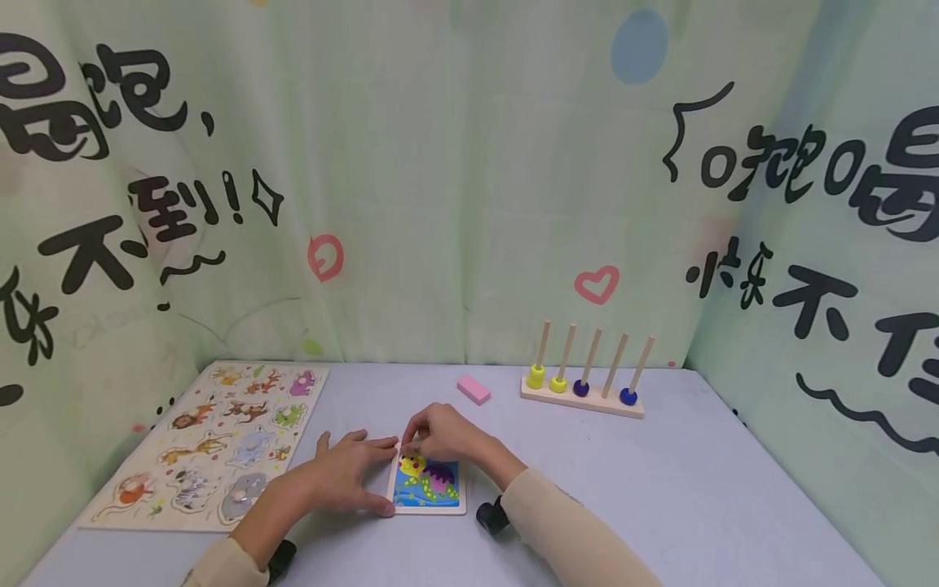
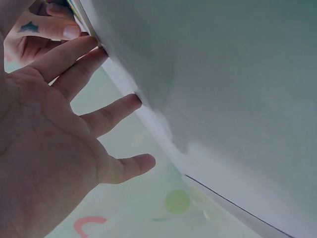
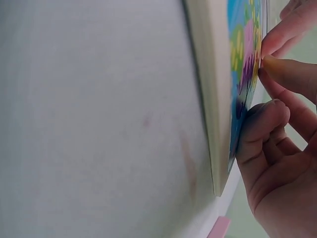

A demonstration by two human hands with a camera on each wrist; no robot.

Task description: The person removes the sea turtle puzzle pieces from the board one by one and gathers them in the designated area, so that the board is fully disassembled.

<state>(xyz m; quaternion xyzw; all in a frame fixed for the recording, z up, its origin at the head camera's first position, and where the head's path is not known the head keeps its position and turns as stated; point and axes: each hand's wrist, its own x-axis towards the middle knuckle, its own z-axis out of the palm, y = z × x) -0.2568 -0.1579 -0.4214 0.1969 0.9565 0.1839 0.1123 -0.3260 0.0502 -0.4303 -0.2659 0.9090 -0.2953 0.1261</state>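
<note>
A small framed picture puzzle (image 1: 429,495) lies flat on the table, with a yellow and purple turtle on blue. My left hand (image 1: 348,477) is spread along its left side, the straight fingertips and thumb touching the frame. My right hand (image 1: 443,432) bends over the puzzle's upper left part and hides it. In the right wrist view, the thumb and a finger of the right hand (image 3: 285,153) meet at the picture's surface. Whether a piece is pinched there is hidden. The left wrist view shows the left palm (image 2: 49,134) with its fingers apart.
Left of the hands lies a large wooden animal puzzle board (image 1: 165,444). A pink block (image 1: 473,390) sits behind the small puzzle. Toward the back right stands a wooden peg rack (image 1: 583,398) with yellow and blue beads. Printed curtains (image 1: 469,179) enclose the table.
</note>
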